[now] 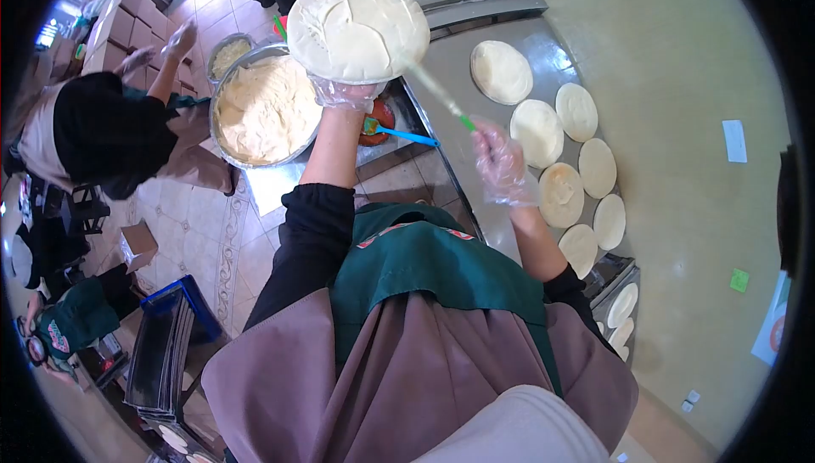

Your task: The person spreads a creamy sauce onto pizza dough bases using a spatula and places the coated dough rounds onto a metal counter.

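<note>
Head view: I see the right grip (504, 162) clamped on a motion-blurred green-handled spatula (443, 98); the left grip (346, 93), half-hidden under round cream-coated flatbread (356, 28), I can't tell.

Seven rounds (561, 196) lie right of centre, one shows at the upper centre, and at least three more at the lower right. Two metal bowls (216, 123) stand toward the upper left, with one blue-handled tool (412, 135), one green-handled spatula (446, 100) and two gloved hands (503, 162) nearer the middle. At least three other people (106, 128) appear leftward.
</note>
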Motion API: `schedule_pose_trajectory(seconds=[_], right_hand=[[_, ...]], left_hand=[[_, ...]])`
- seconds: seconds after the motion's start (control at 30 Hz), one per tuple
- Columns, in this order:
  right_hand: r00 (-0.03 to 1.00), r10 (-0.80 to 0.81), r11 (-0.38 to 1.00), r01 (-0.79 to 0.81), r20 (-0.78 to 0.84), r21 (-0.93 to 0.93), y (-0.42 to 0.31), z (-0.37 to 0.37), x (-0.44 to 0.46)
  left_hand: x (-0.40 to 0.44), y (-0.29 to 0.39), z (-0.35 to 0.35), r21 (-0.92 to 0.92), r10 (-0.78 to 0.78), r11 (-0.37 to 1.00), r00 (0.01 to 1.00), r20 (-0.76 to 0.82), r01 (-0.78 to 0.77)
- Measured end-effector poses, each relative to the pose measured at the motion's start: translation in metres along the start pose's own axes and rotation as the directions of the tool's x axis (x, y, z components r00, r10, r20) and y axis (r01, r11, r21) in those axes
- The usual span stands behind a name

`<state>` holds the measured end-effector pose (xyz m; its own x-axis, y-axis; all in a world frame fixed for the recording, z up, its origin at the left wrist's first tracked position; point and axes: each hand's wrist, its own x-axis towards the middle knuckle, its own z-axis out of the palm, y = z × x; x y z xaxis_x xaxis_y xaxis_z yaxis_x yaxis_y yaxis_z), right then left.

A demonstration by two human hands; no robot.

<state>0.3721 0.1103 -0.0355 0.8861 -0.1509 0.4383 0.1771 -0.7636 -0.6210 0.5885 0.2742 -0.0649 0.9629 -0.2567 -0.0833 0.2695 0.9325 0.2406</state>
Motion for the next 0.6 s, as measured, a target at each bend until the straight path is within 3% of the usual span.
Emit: schedule_pose_trajectory(seconds=[0.03,0.13,0.27,0.33,0.47,0.53,0.6], right_hand=[[0.993,0.117,0.993,-0.117,-0.026,0.004,0.002,-0.002,0.005],[0.996,0.038,0.990,-0.048,-0.076,-0.133,0.018,0.005,0.009],[0.997,0.076,0.983,-0.076,-0.011,-0.168,-0.001,0.020,-0.007],[0.994,0.042,0.997,-0.035,0.104,-0.064,-0.015,0.019,-0.009],[0.991,-0.072,0.996,0.065,0.114,0.065,-0.027,0.012,0.011],[0.988,0.121,0.993,-0.122,0.095,0.004,-0.025,0.006,0.027],[0.980,0.167,0.986,-0.168,0.107,-0.002,-0.024,-0.003,0.055]], left_hand=[[-0.002,0.002,-0.003,-0.006,-0.016,1.000,1.000,0.008,0.016],[-0.002,0.000,-0.005,-0.025,-0.055,0.998,0.998,0.036,0.056],[0.006,-0.013,-0.009,-0.053,-0.084,0.995,0.994,0.065,0.087],[0.001,-0.012,-0.013,-0.064,-0.093,0.993,0.993,0.078,0.098],[-0.003,-0.014,-0.019,-0.093,-0.120,0.987,0.986,0.117,0.131],[-0.001,-0.018,-0.021,-0.108,-0.141,0.982,0.981,0.136,0.156],[-0.001,-0.021,-0.025,-0.124,-0.164,0.975,0.974,0.155,0.183]])
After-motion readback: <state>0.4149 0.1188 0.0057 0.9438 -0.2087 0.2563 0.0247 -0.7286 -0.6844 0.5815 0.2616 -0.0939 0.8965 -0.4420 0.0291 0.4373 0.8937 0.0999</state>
